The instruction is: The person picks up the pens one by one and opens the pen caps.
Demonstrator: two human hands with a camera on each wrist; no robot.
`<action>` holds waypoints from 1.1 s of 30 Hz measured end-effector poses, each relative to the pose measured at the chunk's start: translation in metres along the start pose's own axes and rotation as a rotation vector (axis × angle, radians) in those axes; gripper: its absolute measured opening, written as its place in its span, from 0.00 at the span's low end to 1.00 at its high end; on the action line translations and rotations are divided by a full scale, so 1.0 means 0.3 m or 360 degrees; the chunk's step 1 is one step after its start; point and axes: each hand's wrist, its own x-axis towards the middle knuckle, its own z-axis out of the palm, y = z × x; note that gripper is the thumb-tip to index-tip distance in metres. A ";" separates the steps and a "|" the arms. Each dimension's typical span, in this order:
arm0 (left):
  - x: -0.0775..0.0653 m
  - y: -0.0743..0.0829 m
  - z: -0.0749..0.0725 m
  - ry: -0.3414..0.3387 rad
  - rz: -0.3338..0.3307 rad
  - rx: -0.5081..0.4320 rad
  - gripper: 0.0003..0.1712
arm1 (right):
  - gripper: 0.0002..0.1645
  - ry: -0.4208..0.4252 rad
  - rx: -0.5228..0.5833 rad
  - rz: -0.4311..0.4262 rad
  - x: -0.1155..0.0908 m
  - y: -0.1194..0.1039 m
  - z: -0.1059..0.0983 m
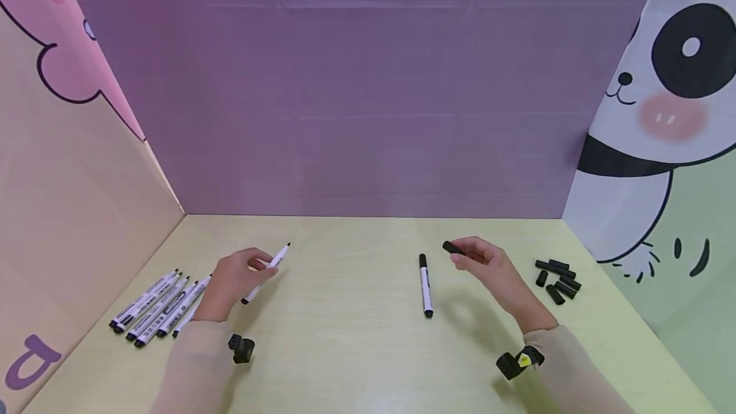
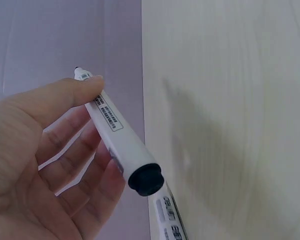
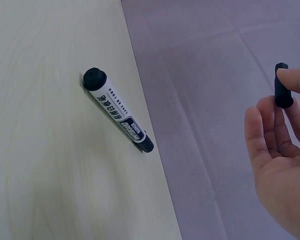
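My left hand (image 1: 241,276) pinches an uncapped whiteboard marker (image 2: 117,132) between thumb and fingers, its black tip pointing up and away. In the right hand (image 1: 489,270) a black marker cap (image 3: 283,90) is held between thumb and fingertips, raised above the table. Between the two hands lies a capped whiteboard marker (image 1: 425,286), white with a black cap at its far end. Beside the left forearm, several uncapped markers (image 1: 155,305) lie side by side. To the right of the right hand is a loose group of black caps (image 1: 560,280).
The pale wooden table (image 1: 345,350) meets a purple backdrop (image 1: 368,94) at its far edge. A pink-and-cream printed panel (image 1: 75,177) stands on the left, a panda-printed panel (image 1: 678,209) on the right. Each wrist bears a small black camera.
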 end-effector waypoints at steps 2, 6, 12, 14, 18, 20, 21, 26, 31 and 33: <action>-0.005 -0.014 -0.009 -0.0012 -0.0026 0.0022 0.17 | 0.23 -0.0006 0.0009 -0.0014 0.001 0.002 -0.002; -0.012 -0.037 -0.024 -0.0020 -0.0077 0.0061 0.17 | 0.23 -0.0012 0.0001 -0.0024 0.001 0.002 -0.005; -0.017 -0.064 -0.031 -0.0008 -0.0117 0.0084 0.18 | 0.22 -0.0003 0.0003 -0.0018 -0.001 -0.001 -0.005; -0.019 -0.070 -0.034 -0.0007 -0.0139 0.0084 0.19 | 0.23 -0.0002 0.0000 -0.0019 -0.001 -0.004 -0.005; -0.024 -0.080 -0.038 -0.0002 -0.0175 0.0090 0.21 | 0.22 -0.0009 0.0003 -0.0020 -0.002 -0.006 -0.005; -0.024 -0.088 -0.038 0.0010 -0.0172 0.0099 0.21 | 0.22 -0.0014 0.0010 -0.0025 -0.001 -0.005 -0.007; -0.024 -0.092 -0.037 0.0017 -0.0172 0.0101 0.21 | 0.22 -0.0018 0.0013 -0.0027 -0.002 -0.005 -0.007; -0.023 -0.113 -0.029 0.0036 -0.0201 0.0097 0.21 | 0.23 -0.0028 0.0003 -0.0034 -0.003 -0.003 -0.010; -0.025 -0.119 -0.024 0.0031 -0.0241 0.0087 0.20 | 0.23 -0.0016 -0.0018 -0.0006 -0.007 0.001 -0.011; -0.028 -0.118 -0.022 0.0033 -0.0253 0.0079 0.20 | 0.23 -0.0012 -0.0022 0.0005 -0.008 0.002 -0.010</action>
